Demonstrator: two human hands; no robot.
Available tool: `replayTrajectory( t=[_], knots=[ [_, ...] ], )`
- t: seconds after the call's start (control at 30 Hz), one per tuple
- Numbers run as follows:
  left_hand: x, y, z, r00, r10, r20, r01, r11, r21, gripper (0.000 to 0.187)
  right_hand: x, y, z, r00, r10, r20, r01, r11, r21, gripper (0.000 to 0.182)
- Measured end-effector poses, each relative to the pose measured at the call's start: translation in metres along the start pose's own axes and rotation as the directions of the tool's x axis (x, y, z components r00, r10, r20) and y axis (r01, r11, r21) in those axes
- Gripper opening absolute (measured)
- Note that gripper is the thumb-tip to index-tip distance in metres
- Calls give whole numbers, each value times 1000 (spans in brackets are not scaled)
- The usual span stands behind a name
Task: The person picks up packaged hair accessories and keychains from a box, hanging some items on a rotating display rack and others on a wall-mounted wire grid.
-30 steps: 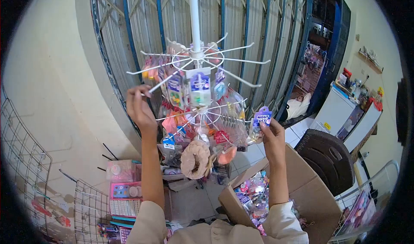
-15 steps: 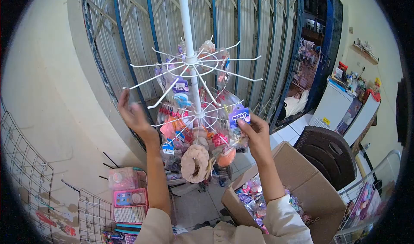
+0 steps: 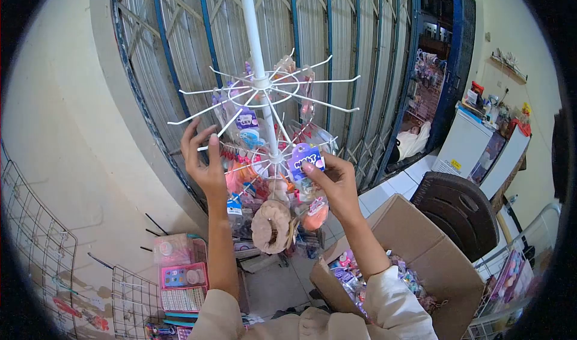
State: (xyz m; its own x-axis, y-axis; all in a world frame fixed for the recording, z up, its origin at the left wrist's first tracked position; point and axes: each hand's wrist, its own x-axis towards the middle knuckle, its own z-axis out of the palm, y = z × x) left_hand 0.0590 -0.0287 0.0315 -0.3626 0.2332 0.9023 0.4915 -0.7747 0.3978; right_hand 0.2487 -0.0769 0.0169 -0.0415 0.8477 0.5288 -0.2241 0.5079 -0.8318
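Between thumb and fingers, my right hand pinches a small packet with a purple header card and clear wrapping below it. The packet is in front of the middle of a white display rack with prongs spreading from rings. My left hand is raised on the rack's left side, fingers apart, right at the tip of an upper-tier prong. Another purple-carded packet hangs between the hands. Lower down hang a beige fluffy scrunchie and an orange item in clear wrapping.
An open cardboard box of small packaged goods stands at my lower right, beside a dark brown chair. Behind the rack is a folding metal gate. Wire grids and a pink tray are at left. A person lies beyond the doorway.
My right hand has brought the purple-carded packet leftward, closer to the rack's pole. My left hand has moved right and slightly down, to the tip of a nearer prong.
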Motion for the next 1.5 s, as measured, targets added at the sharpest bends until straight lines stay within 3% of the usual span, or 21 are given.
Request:
replayTrajectory(
  t=[0.17,0.53,0.6,0.67,0.7,0.77,0.83,0.9,0.93,0.97,1.0,1.03,1.13,1.17,1.2,1.23,1.27,1.3,1.37,1.43,1.5],
  knots=[
    [-2,1,-2,998,-66,-9,65,996,-63,12,-3,2,-2,998,-35,46,33,999,29,15],
    [-6,1,-9,999,-19,-37,22,997,74,13,9,0,14,1000,-12,20,12,1000,26,18],
    [-3,-5,-9,997,-13,-73,17,999,48,12,13,4,15,1000,8,-24,-11,992,-127,21],
    [-1,-11,-9,996,-14,-93,15,1000,12,10,31,24,17,987,-146,-60,126,958,-259,25],
    [0,-15,-9,988,-95,-124,94,995,-12,10,40,32,21,974,-207,-94,175,946,-274,27],
    [2,-23,-11,958,-222,-181,221,975,-26,11,65,47,23,990,-138,-16,116,885,-451,33],
    [4,-63,-18,901,-366,-234,334,928,-167,19,78,44,33,990,-136,-41,86,804,-588,35],
    [-1,-62,-13,881,-127,-456,161,986,36,23,75,69,32,938,-345,-28,247,724,-643,36],
    [-12,-49,-13,839,-132,-527,176,984,35,31,58,70,17,945,-317,-84,184,724,-665,36],
    [-20,-40,-13,789,-152,-595,148,987,-56,30,38,64,8,945,-325,-43,221,730,-647,37],
    [-31,-18,-6,753,-96,-651,110,994,-19,31,21,59,-2,941,-338,4,266,732,-627,39],
    [-49,0,1,799,-32,-600,-58,990,-130,33,-1,53,-25,963,-259,72,246,744,-621,43],
    [-118,33,30,904,-61,-422,-42,972,-231,33,-66,33,-113,973,76,217,75,787,-612,31],
    [-144,30,43,998,40,-50,-58,892,-447,29,-87,30,-143,959,211,187,-9,686,-728,27],
    [-164,36,56,933,222,283,12,768,-641,26,-110,29,-172,929,367,35,-188,555,-810,23],
    [-167,72,71,828,100,552,179,886,-428,22,-137,35,-202,937,345,-46,-226,502,-835,22],
    [-165,97,88,566,42,823,466,808,-362,21,-163,44,-232,941,316,-123,-262,449,-854,21],
    [-173,105,110,341,130,931,468,835,-288,18,-189,53,-257,903,342,-260,-392,408,-825,20],
    [-214,110,149,-7,205,979,564,809,-165,20,-241,73,-294,814,358,-458,-568,319,-759,21],
    [-286,94,188,-239,332,912,440,875,-203,24,-286,98,-318,725,359,-587,-675,206,-708,22],
    [-360,83,216,-447,324,833,337,924,-179,25,-334,139,-346,661,370,-652,-710,29,-704,23]
  ],
)
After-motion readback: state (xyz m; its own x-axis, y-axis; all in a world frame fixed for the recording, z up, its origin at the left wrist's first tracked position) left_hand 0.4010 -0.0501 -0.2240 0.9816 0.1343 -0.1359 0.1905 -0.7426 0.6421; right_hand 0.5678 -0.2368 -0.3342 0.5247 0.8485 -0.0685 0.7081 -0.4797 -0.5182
